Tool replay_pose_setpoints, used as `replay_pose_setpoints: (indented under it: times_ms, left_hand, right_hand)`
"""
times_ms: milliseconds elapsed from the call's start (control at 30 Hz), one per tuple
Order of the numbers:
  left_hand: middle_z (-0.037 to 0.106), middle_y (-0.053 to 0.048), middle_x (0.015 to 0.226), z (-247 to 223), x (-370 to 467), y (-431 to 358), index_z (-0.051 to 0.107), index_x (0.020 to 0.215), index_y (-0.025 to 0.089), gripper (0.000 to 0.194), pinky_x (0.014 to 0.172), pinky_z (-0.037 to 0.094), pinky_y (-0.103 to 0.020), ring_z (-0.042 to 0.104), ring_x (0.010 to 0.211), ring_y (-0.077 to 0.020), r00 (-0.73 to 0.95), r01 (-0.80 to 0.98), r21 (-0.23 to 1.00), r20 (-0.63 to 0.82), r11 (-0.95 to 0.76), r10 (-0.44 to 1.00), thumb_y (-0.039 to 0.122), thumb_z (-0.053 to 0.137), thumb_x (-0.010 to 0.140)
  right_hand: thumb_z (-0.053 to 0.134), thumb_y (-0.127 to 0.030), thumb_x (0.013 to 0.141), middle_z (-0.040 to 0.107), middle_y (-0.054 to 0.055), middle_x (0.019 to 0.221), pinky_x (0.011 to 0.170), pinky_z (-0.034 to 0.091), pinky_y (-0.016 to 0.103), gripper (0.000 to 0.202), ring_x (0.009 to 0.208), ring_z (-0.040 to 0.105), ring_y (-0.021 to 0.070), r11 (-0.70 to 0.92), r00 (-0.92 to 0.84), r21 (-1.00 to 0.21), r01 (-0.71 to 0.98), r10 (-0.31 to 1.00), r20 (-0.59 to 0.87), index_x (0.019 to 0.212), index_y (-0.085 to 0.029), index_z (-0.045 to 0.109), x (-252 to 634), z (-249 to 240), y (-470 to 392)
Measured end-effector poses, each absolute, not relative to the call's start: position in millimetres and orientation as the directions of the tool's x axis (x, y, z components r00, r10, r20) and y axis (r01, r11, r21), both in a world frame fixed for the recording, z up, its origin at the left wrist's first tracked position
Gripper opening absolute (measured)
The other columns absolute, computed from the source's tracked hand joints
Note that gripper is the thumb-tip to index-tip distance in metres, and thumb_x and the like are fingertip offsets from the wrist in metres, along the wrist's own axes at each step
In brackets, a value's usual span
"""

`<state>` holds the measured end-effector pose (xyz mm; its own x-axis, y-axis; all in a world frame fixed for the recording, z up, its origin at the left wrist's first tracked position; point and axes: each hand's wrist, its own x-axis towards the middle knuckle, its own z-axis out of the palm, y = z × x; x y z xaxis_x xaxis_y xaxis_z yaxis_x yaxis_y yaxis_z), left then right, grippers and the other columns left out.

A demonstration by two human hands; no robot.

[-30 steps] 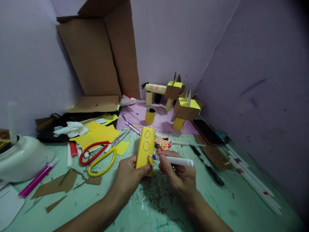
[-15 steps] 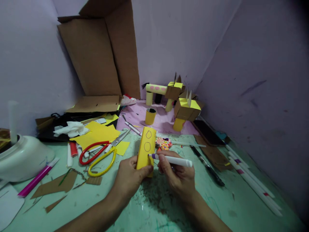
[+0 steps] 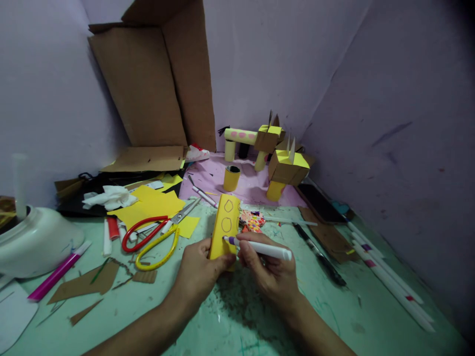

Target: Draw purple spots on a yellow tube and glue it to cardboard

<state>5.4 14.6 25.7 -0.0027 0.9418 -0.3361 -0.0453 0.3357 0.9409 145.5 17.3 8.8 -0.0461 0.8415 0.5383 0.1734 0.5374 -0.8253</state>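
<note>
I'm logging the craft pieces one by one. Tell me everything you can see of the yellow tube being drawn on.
The yellow tube looks like a roll covered in yellow paper, held tilted with its far end raised over the green table. Two dark outlined ovals sit one above the other on its upper face. The left hand grips its near end, thumb across the front. The marker in the right hand has its purple tip on the tube below the lower oval.
</note>
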Motion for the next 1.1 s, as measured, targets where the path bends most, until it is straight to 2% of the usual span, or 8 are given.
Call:
replay_pose_setpoints:
  times_ms: [200,367,567,933,1100]
  left_hand:
    - [0.072,-0.009,0.079,22.0,4.7,16.2,0.069,0.083,0.01,0.03,0.067,0.049,-0.032,0.064,0.076,-0.0249,0.01,-0.052,0.94,-0.338,0.338,0.941,0.022,0.071,0.055]
    - [0.073,-0.011,0.083,20.4,3.2,15.9,0.068,0.087,0.01,0.034,0.071,0.049,-0.035,0.065,0.082,-0.0278,0.043,-0.092,0.928,-0.359,0.362,0.932,0.022,0.073,0.055]
    - [0.073,-0.011,0.084,18.3,3.4,13.9,0.069,0.086,0.01,0.036,0.071,0.049,-0.035,0.064,0.082,-0.0273,0.021,-0.106,0.928,-0.356,0.356,0.934,0.021,0.077,0.053]
    - [0.074,-0.011,0.084,17.3,4.1,16.0,0.071,0.09,0.009,0.04,0.068,0.048,-0.034,0.064,0.079,-0.0267,0.011,-0.084,0.927,-0.367,0.366,0.93,0.021,0.077,0.052]
    - [0.072,-0.01,0.084,15.6,3.4,14.1,0.068,0.089,0.01,0.039,0.071,0.048,-0.034,0.064,0.082,-0.0268,0.067,-0.138,0.927,-0.343,0.349,0.937,0.025,0.078,0.054]
  right_hand:
    - [0.059,-0.022,0.087,0.067,0.001,0.061,0.045,0.047,0.024,0.012,0.048,0.06,0.0121,0.506,-0.07,-0.839,0.2,0.861,0.503,0.087,-0.018,0.07,148.3,7.4,16.3]
    - [0.055,-0.026,0.089,0.058,-0.002,0.047,0.041,0.042,0.024,0.019,0.042,0.055,0.0124,0.481,-0.052,-0.815,0.322,0.869,0.492,0.079,-0.015,0.067,152.3,13.0,18.7]
    - [0.054,-0.027,0.09,0.056,-0.002,0.046,0.04,0.041,0.024,0.024,0.039,0.053,0.0116,0.47,-0.002,-0.779,0.414,0.857,0.516,0.074,-0.014,0.066,156.4,14.1,21.3]
    - [0.058,-0.023,0.087,0.059,-0.002,0.052,0.044,0.046,0.022,0.014,0.045,0.057,0.0108,0.493,0.05,-0.836,0.24,0.854,0.518,0.085,-0.013,0.068,150.2,12.6,20.6]
    - [0.06,-0.024,0.085,0.059,-0.003,0.049,0.042,0.046,0.021,0.014,0.041,0.055,0.0097,0.44,0.12,-0.887,0.137,0.882,0.456,0.08,-0.014,0.068,147.5,21.2,18.4]
